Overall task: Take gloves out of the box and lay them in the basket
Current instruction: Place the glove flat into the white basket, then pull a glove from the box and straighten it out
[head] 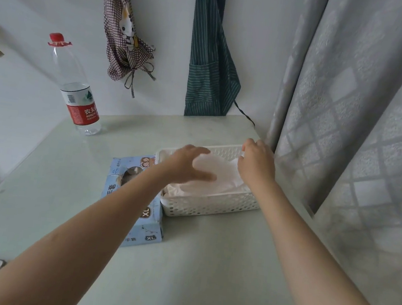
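With our left hand (188, 162) spread flat over the glove (213, 176) in the basket (213, 208) beside the box (134, 210) and our right hand (256, 164) pinching its far edge, we smooth it gently, so nothing bunches.

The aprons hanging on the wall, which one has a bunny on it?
The checked apron, left of the green striped apron, has the white bunny. The striped one shows only a plain pocket.
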`<act>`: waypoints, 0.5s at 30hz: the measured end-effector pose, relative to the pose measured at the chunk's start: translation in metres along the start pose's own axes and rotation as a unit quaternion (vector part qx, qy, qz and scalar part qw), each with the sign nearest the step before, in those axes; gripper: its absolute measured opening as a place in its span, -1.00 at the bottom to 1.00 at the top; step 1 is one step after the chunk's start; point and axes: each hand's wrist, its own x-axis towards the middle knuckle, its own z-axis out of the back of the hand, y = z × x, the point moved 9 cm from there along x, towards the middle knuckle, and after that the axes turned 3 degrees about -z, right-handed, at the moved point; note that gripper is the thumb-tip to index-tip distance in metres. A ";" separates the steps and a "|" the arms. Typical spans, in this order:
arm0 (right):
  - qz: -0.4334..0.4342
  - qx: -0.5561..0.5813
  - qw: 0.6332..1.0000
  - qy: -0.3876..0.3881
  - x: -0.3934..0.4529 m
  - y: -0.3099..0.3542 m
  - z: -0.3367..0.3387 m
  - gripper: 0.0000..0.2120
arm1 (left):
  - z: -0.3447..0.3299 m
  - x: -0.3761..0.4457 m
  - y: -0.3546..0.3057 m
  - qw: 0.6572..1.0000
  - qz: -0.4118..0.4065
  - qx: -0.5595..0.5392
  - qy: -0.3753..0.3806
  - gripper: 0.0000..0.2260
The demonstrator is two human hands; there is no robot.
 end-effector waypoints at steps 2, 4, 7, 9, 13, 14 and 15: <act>0.015 0.041 0.999 0.000 -0.002 0.015 0.005 -0.85 | 0.036 -0.010 0.003 0.993 -0.011 -0.025 -0.114 -0.58; 0.043 0.085 0.995 0.019 -0.006 0.042 0.004 -0.87 | 0.060 -0.029 0.020 0.980 0.011 -0.045 -0.194 -0.81; 0.086 0.145 0.984 0.056 -0.018 0.090 -0.003 -0.91 | 0.070 -0.055 0.057 0.968 0.067 -0.054 -0.237 -0.89; 0.107 0.176 0.974 0.092 -0.030 0.127 -0.013 -0.92 | 0.071 -0.079 0.091 0.959 0.119 -0.068 -0.250 -0.87; 0.116 0.222 0.954 0.164 -0.055 0.178 -0.033 -0.92 | 0.064 -0.125 0.149 0.931 0.200 -0.117 -0.282 -0.85; 0.127 0.218 0.949 0.188 -0.063 0.189 -0.038 -0.91 | 0.059 -0.133 0.160 0.922 0.216 -0.149 -0.285 -0.83; 0.143 0.203 0.945 0.212 -0.071 0.200 -0.044 -0.89 | 0.052 -0.140 0.171 0.907 0.230 -0.202 -0.288 -0.81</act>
